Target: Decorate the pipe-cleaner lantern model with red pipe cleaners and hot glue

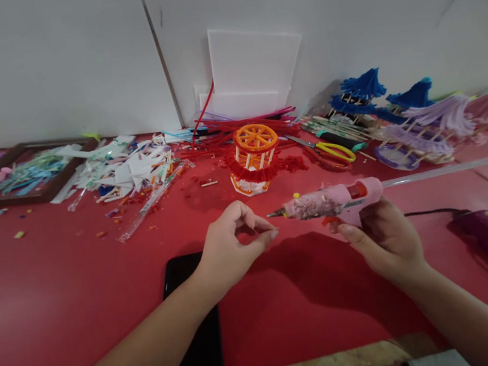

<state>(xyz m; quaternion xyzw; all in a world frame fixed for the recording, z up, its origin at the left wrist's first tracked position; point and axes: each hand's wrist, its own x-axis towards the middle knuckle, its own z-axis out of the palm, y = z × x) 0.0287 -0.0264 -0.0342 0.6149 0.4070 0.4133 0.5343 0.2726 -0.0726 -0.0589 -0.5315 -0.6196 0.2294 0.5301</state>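
Little tower: middle of the frame, standing on the red worktop (85,314), right in front of the white boards (254,63). Neither hand's touching it.
Done on it, far as I can see: orange wheel (256,138) sits up on pale posts, red fringe (254,172) runs round lower down, white base (249,190) underneath.
Left to do: honestly can't tell. Nothing sits over the wheel, while the blue pieces (362,86) upper right have pointy tops, so I'd call it partway, but that's just my read.
Right hand: fingers wrapped round the pink glue gun (341,195), right of centre, nozzle pointing left, clear stick (451,169) poking out the back.
Left hand (221,250): near the nozzle, thumb and forefinger tips about together. Anything pinched there is too tiny to make out.
Supplies: red stems (219,135) behind the tower, white scraps (133,171) upper left, yellow-handled pliers (335,152) to the tower's right. Plenty lying about, lol.
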